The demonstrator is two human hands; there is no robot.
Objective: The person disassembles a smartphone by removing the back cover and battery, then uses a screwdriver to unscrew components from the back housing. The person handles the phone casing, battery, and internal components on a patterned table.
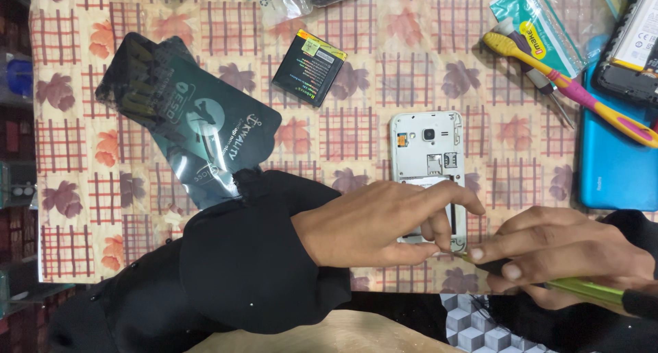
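Left hand (384, 219) steadying open phone (428, 168), right hand (558, 253) apparently gripping screwdriver (582, 289)

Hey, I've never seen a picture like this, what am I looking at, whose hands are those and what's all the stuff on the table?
This is one picture from a camera worn on a person's head, looking down at their own two bare hands. The left hand rests on a white phone with its back cover off. The right hand holds a green-handled tool at the phone's lower edge. They work on a table with a leaf-patterned cloth. On it lie a black battery, dark foil pouches, a yellow-pink toothbrush and a blue phone.
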